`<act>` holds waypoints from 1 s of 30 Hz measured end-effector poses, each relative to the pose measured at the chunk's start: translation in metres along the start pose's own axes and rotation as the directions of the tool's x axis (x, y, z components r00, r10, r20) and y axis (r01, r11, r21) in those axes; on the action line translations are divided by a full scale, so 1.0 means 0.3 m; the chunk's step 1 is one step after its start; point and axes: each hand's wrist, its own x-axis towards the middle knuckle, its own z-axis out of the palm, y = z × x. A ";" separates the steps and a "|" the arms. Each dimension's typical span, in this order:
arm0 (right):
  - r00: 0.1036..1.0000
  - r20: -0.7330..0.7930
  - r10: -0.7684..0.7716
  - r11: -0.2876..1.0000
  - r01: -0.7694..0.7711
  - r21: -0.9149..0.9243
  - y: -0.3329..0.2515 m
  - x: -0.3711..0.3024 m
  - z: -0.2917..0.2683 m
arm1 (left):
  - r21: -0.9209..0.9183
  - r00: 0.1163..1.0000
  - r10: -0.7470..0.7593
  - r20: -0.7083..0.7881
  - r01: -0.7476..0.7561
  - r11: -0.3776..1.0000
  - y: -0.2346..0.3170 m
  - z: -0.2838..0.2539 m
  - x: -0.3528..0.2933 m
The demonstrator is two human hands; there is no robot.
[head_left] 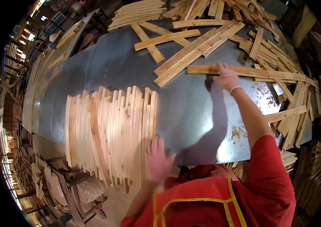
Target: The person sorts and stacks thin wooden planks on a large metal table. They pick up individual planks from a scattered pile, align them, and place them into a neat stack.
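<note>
A long wooden slat [251, 71] lies across the far right part of the metal-topped table. My right hand [226, 77] reaches over it, fingers closed around its edge near the left end. My left hand [159, 159] rests at the near right corner of a row of slats [126, 132], its fingers stretched and thumb apart, holding nothing. Those slats stand tightly side by side, their ends uneven. One darker slat [97, 136] lies aslant on top of the row.
Loose slats [202, 49] lie crosswise at the far side of the dark metal tabletop [187, 113]. More are heaped [281, 64] along the right edge. A neat stack [138, 13] stands at the back. A metal-framed cart [73, 196] is on the floor at lower left.
</note>
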 end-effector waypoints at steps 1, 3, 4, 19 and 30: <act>1.000 0.006 0.018 0.991 -0.017 -0.133 0.082 0.018 -0.046 | 0.000 0.999 0.031 0.006 -0.031 1.000 0.015 0.007 0.084; 1.000 0.015 -0.003 0.952 0.007 -0.307 0.214 0.052 -0.077 | 0.090 0.999 0.051 0.006 -0.052 0.995 0.041 0.054 0.246; 0.999 0.017 -0.035 0.935 0.039 -0.353 0.272 0.049 -0.074 | 0.137 0.998 0.060 0.007 -0.061 0.989 0.053 0.081 0.328; 0.993 0.118 0.022 1.000 -0.021 -0.007 0.726 -0.304 -0.297 | 0.386 0.931 -0.336 0.143 0.260 0.885 -0.225 0.068 1.299; 0.871 0.483 -0.092 0.920 0.260 -0.294 0.504 0.059 -0.266 | 0.104 1.000 0.008 0.006 -0.009 0.995 -0.098 -0.189 1.007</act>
